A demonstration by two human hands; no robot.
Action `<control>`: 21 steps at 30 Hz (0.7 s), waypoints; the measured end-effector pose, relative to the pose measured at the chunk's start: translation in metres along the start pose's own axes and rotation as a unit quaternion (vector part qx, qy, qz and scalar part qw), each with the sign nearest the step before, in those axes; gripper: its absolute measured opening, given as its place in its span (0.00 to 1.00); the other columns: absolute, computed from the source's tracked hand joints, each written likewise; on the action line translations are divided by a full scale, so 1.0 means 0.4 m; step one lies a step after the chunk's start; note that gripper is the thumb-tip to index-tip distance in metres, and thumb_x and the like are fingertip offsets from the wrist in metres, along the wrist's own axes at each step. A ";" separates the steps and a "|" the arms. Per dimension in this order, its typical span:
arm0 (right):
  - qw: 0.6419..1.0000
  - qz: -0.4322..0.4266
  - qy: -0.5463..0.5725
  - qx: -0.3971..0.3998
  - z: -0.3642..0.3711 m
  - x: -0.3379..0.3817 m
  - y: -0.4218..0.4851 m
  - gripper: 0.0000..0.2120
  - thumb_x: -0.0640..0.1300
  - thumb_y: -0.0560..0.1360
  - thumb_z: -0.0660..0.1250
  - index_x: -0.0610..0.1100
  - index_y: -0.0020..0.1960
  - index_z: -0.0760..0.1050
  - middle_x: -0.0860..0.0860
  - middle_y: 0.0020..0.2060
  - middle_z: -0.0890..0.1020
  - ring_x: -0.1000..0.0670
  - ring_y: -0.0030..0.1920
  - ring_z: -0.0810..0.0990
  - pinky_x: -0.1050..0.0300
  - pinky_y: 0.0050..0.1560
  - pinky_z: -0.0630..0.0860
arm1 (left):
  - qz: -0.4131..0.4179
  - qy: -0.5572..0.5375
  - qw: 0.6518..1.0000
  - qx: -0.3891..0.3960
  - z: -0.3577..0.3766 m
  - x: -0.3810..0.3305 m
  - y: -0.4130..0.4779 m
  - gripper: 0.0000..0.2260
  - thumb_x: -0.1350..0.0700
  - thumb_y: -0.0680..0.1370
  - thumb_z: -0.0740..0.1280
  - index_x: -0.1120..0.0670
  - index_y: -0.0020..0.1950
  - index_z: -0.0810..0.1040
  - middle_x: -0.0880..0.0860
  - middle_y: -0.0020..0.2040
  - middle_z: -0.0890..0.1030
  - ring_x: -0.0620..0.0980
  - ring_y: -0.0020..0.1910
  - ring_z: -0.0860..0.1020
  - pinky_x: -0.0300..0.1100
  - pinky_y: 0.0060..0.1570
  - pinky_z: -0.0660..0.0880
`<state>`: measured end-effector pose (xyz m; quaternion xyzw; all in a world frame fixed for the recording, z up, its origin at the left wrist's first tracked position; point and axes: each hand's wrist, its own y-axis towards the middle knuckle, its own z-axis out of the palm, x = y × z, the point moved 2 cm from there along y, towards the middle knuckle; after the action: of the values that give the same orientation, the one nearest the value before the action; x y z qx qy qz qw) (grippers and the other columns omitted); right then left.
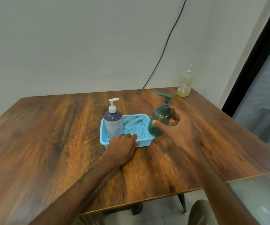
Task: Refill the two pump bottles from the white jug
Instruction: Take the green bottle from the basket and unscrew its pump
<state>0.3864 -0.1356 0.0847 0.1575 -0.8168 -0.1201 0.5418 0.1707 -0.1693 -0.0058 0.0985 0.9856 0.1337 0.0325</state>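
A dark blue pump bottle (113, 122) with a white pump stands in the left end of a light blue plastic basket (131, 122) on the wooden table (50, 135). My left hand (123, 147) grips the basket's front rim, fingers curled over it. A green translucent pump bottle (157, 120) with a dark pump is at the basket's right end, tilted slightly. My right hand (179, 129) holds it, thumb on its front and fingers behind it. The hand is motion-blurred. No white jug is in view.
A clear pump bottle of yellowish liquid (184, 85) stands at the table's far right corner near the wall. A black cable (163, 51) runs down the wall behind the table. A dark-framed glass panel (261, 78) borders the right side.
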 end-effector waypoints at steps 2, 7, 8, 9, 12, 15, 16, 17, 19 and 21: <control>1.000 0.001 -0.016 -0.005 -0.030 -0.021 -0.045 0.36 0.53 0.65 0.82 0.54 0.70 0.73 0.59 0.59 0.80 0.63 0.52 0.80 0.71 0.45 0.75 | -0.003 0.004 1.000 -0.003 0.001 -0.003 0.000 0.16 0.42 0.86 0.53 0.51 0.57 0.74 0.49 0.49 0.81 0.49 0.45 0.79 0.47 0.43 0.80; 0.999 0.021 -0.029 -0.021 -0.067 -0.079 -0.121 0.39 0.56 0.63 0.83 0.51 0.71 0.74 0.56 0.61 0.82 0.60 0.55 0.82 0.66 0.50 0.79 | -0.008 -0.002 1.000 -0.022 0.003 -0.005 -0.001 0.15 0.42 0.86 0.55 0.51 0.53 0.74 0.49 0.46 0.81 0.49 0.43 0.79 0.49 0.41 0.79; 0.999 0.023 -0.037 -0.018 -0.068 -0.087 -0.132 0.40 0.56 0.63 0.83 0.51 0.71 0.74 0.57 0.62 0.82 0.59 0.56 0.81 0.64 0.52 0.79 | -0.010 0.001 1.000 -0.020 0.001 -0.008 -0.001 0.15 0.42 0.86 0.55 0.51 0.53 0.74 0.49 0.46 0.81 0.49 0.43 0.79 0.49 0.41 0.79; 0.999 0.026 -0.041 -0.014 -0.067 -0.092 -0.142 0.40 0.56 0.63 0.83 0.52 0.71 0.73 0.57 0.62 0.82 0.60 0.56 0.81 0.64 0.53 0.79 | -0.012 0.003 1.000 -0.017 -0.001 -0.010 -0.001 0.15 0.42 0.86 0.54 0.50 0.53 0.74 0.49 0.47 0.81 0.49 0.43 0.79 0.48 0.42 0.79; 0.998 0.036 -0.046 0.001 -0.049 -0.100 -0.170 0.39 0.54 0.63 0.83 0.53 0.71 0.73 0.57 0.64 0.80 0.61 0.55 0.80 0.68 0.50 0.75 | -0.013 0.010 1.000 -0.016 -0.012 -0.012 -0.002 0.15 0.42 0.86 0.54 0.50 0.55 0.74 0.49 0.48 0.82 0.48 0.44 0.79 0.46 0.42 0.79; 0.998 0.038 -0.058 -0.006 -0.029 -0.111 -0.183 0.40 0.55 0.65 0.81 0.51 0.73 0.70 0.55 0.66 0.79 0.58 0.56 0.79 0.66 0.52 0.76 | -0.018 0.015 1.000 -0.018 -0.008 -0.014 0.003 0.14 0.42 0.86 0.54 0.50 0.55 0.73 0.50 0.49 0.82 0.47 0.43 0.77 0.43 0.40 0.75; 0.997 0.040 -0.062 -0.007 -0.026 -0.116 -0.183 0.41 0.56 0.66 0.81 0.51 0.74 0.70 0.55 0.67 0.78 0.57 0.58 0.79 0.63 0.55 0.78 | -0.024 0.016 0.999 -0.017 -0.004 -0.015 0.005 0.14 0.42 0.86 0.54 0.50 0.55 0.73 0.50 0.50 0.82 0.47 0.43 0.76 0.43 0.40 0.73; 0.997 0.037 -0.065 -0.006 -0.022 -0.120 -0.182 0.41 0.57 0.66 0.80 0.50 0.75 0.69 0.55 0.68 0.78 0.57 0.60 0.79 0.61 0.57 0.78 | -0.030 0.017 0.999 -0.019 0.001 -0.013 0.007 0.15 0.41 0.86 0.53 0.50 0.55 0.73 0.50 0.50 0.82 0.47 0.44 0.75 0.43 0.41 0.72; 0.997 0.028 -0.068 -0.003 -0.020 -0.129 -0.182 0.41 0.58 0.67 0.80 0.51 0.75 0.69 0.55 0.68 0.78 0.57 0.62 0.78 0.62 0.59 0.77 | -0.031 0.010 0.998 -0.047 0.012 -0.011 0.008 0.19 0.39 0.85 0.51 0.50 0.59 0.74 0.50 0.56 0.82 0.48 0.50 0.76 0.45 0.48 0.74; 0.998 0.031 -0.061 0.000 -0.019 -0.135 -0.184 0.42 0.59 0.67 0.79 0.51 0.76 0.67 0.56 0.69 0.76 0.58 0.63 0.77 0.66 0.57 0.75 | -0.031 -0.039 0.995 -0.088 0.014 -0.024 -0.007 0.24 0.36 0.84 0.49 0.49 0.69 0.72 0.51 0.67 0.77 0.52 0.64 0.74 0.49 0.66 0.71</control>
<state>0.4224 -0.1827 0.0146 0.1247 -0.8531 -0.1127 0.4940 0.1802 -0.1724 -0.0114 0.0696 0.9705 0.2150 0.0837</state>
